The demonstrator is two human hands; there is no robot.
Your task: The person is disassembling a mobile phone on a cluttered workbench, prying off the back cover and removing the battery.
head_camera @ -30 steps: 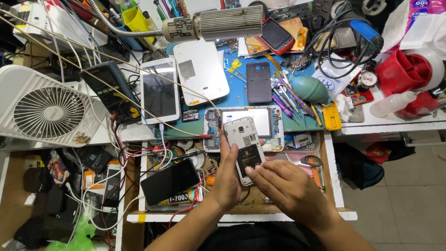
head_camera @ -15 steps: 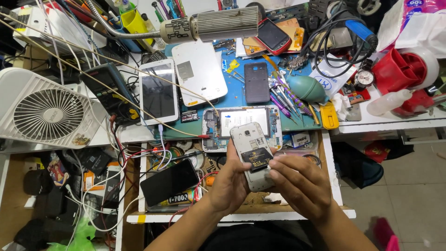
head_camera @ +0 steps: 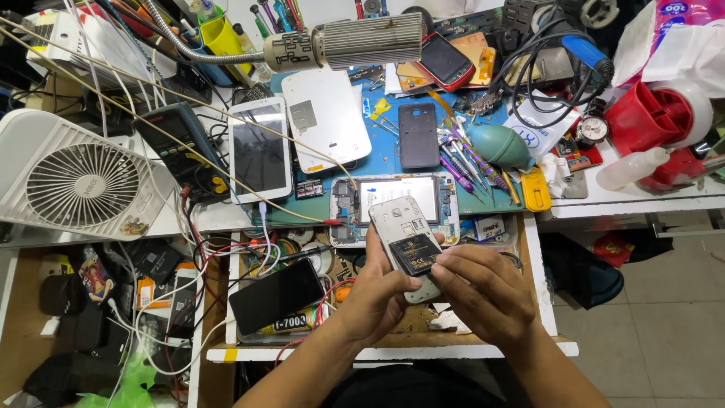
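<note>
Open-backed phone (head_camera: pixel 402 240) gripped from below in left hand (head_camera: pixel 375 296), rear up, tilted away over the drawer's front edge; right hand (head_camera: pixel 483 291) closed at the fingertips on the black battery (head_camera: pixel 414 253), pressing it at the phone's lower half. Back cover off already: a dark cover (head_camera: pixel 418 135) lying flat on the blue mat (head_camera: pixel 385 155), well beyond both hands. Battery seemingly part-seated, one edge perhaps still raised; hard to tell whether going in or coming out. Cover not yet on, so closing up judged still outstanding. Just beyond the fingertips, a second stripped phone frame (head_camera: pixel 396 198), screen side up, boards exposed at either end. Left of left hand, in the open drawer (head_camera: pixel 249 351), a black phone (head_camera: pixel 276 295) face up among red wires, spools and small parts. Further left, a lower tray (head_camera: pixel 15 287) crowded with dark chargers, adapters and cables. Beyond left hand, a white tablet (head_camera: pixel 260 147) beside a white back panel (head_camera: pixel 326 119). Beyond right hand, screwdrivers (head_camera: pixel 464 159), a green blower (head_camera: pixel 498 146) and a yellow cutter (head_camera: pixel 535 189). Far left, a white fan (head_camera: pixel 72 181); far right, a red tape dispenser (head_camera: pixel 657 125). At the top, a yellow cup (head_camera: pixel 217 36) holding tools, and a lamp head (head_camera: pixel 347 43) on a flexible neck.
</note>
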